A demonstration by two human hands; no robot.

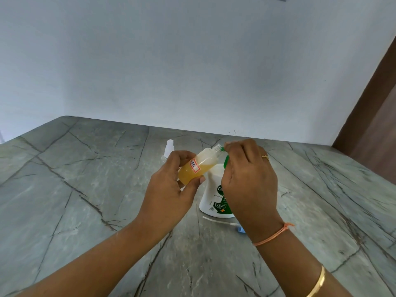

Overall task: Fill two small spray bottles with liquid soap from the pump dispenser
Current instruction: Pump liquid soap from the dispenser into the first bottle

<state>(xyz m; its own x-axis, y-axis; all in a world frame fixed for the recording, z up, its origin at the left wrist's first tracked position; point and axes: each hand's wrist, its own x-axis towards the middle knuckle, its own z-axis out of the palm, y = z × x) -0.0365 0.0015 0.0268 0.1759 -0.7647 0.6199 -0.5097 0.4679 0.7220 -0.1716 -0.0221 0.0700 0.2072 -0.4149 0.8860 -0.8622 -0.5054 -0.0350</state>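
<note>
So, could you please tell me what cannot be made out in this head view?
Head view only:
Green pump head of the white soap dispenser: mostly under the right hand's grip.
Second clear spray bottle: body behind the left hand, fill level unseen.
Red-bordered label on the tilted clear bottle of orange liquid: partly covered, too small to read.
White dip tube with blue cap: cap cut off by the right wrist.

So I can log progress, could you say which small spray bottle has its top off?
The labelled bottle tilted in the left hand: bare neck, amber liquid inside. The other bottle stands behind that hand, sprayer on.
</note>
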